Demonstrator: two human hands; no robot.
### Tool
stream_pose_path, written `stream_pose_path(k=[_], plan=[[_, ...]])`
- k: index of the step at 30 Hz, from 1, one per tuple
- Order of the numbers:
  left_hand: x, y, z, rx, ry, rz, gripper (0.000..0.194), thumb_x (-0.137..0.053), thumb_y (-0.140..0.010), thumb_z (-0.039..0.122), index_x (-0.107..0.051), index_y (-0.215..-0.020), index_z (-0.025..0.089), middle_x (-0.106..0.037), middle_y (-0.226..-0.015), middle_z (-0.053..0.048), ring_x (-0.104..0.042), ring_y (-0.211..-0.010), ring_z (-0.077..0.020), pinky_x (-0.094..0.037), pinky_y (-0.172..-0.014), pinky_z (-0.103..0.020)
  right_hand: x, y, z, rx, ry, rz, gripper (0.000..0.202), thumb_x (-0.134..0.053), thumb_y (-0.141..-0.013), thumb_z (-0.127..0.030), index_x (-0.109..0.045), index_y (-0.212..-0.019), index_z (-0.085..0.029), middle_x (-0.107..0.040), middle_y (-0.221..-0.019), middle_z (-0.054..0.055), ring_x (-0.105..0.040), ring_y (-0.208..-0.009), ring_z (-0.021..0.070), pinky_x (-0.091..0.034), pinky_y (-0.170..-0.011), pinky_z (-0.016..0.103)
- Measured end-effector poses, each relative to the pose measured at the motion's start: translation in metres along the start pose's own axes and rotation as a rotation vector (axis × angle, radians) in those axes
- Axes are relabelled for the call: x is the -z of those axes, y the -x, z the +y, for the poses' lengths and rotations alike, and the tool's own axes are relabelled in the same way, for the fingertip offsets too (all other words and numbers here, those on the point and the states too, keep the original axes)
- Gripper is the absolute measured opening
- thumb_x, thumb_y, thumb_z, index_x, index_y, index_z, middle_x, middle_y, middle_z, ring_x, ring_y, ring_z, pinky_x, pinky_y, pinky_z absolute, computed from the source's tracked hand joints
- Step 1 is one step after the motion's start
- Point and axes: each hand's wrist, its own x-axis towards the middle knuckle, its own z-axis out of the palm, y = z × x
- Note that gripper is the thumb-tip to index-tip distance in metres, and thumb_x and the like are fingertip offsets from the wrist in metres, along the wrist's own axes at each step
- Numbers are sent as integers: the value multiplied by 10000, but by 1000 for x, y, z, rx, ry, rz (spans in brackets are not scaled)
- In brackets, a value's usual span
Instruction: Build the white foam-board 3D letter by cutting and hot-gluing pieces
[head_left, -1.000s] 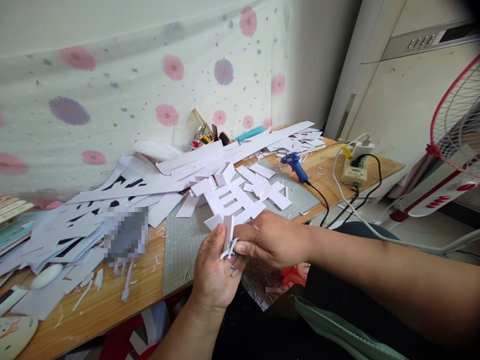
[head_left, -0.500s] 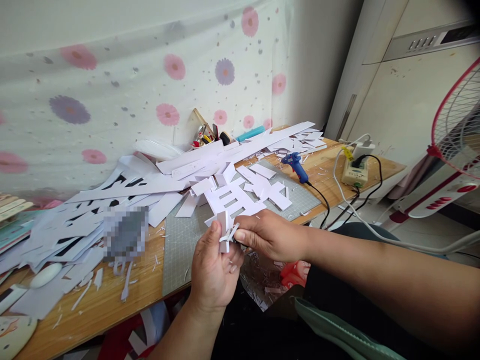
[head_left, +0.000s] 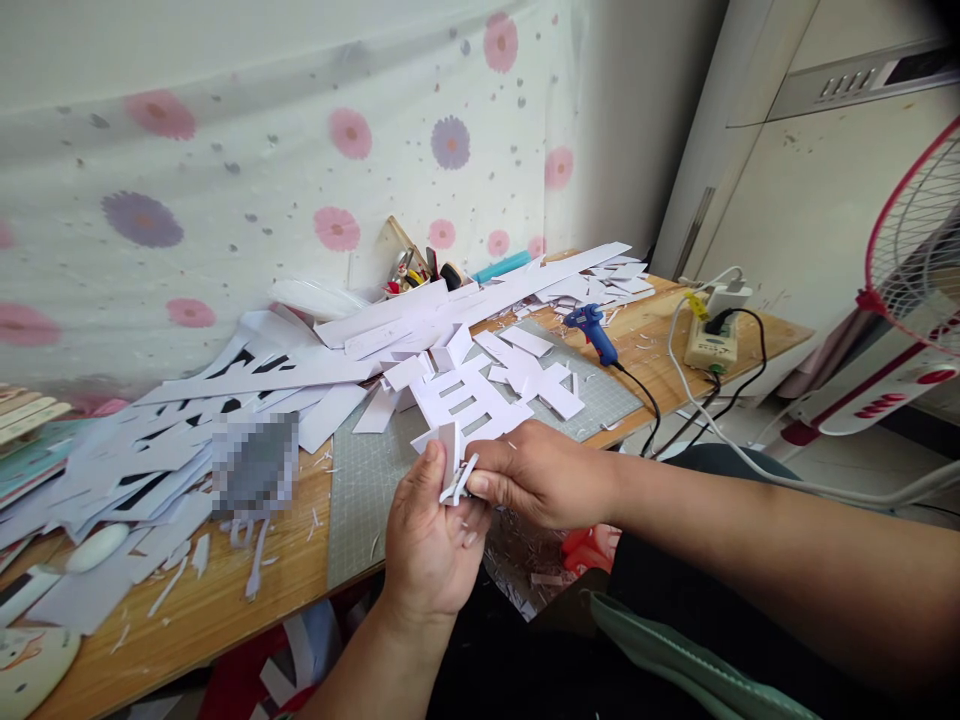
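Together, the left hand (head_left: pixel 431 545) and right hand (head_left: pixel 536 475) are pinching a small white paper piece (head_left: pixel 452 462), fingers closed, steadying it above the bench (head_left: pixel 225 600).

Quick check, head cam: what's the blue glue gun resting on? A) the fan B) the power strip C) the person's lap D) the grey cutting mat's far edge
D: the blue glue gun lies at the far edge of the grey cutting mat, its black cord running off toward the power strip, well beyond both hands.
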Motion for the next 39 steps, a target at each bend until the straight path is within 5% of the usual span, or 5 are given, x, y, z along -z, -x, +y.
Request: stream_pose_path(k=[7,13,19,26,39], plan=[[0,-2,1,59,79,103,328,-820,-600,318,-542,-690,169,-520,-521,68,-451,-402,-54,-324,-343,-143,-1,-2,3,46,68,-34,315,-335,-980,-367,-571,-1006,-159,-674,-793,71,-604,-696,156,-397,-625,237],[11,-10,9,-16,-63,-6,472,-774,-660,398,-382,-516,178,-371,-429,75,-355,-372,-51,-333,-365,-173,-3,-2,2,105,14,-93,308,-336,-973,-355,-572,-988,-158,-638,-819,62,-547,-685,137,-384,-629,232],[53,-21,46,-328,-654,-7,311,-708,-732,433,-535,-671,181,-495,-521,36,-446,-448,-92,-370,-416,-197,23,10,10,-50,-150,31,309,-357,-970,-392,-465,-774,-179,-428,-623,-37,-394,-568,95,-334,-572,208],[92,-37,68,-439,-1528,28,284,-529,-822,441,-519,-664,205,-449,-553,57,-447,-532,-119,-362,-529,-232,32,21,25,-243,-52,121,341,-344,-972,-438,-440,-762,-188,-412,-623,-42,-360,-566,95,-276,-561,227],[91,-47,75,-485,-1976,-31,275,-480,-795,418,-594,-647,217,-567,-681,5,-535,-647,-158,-382,-592,-255,29,25,28,-368,154,23,337,-337,-963,-448,-483,-784,-201,-462,-631,-15,-416,-584,121,-278,-579,248]])
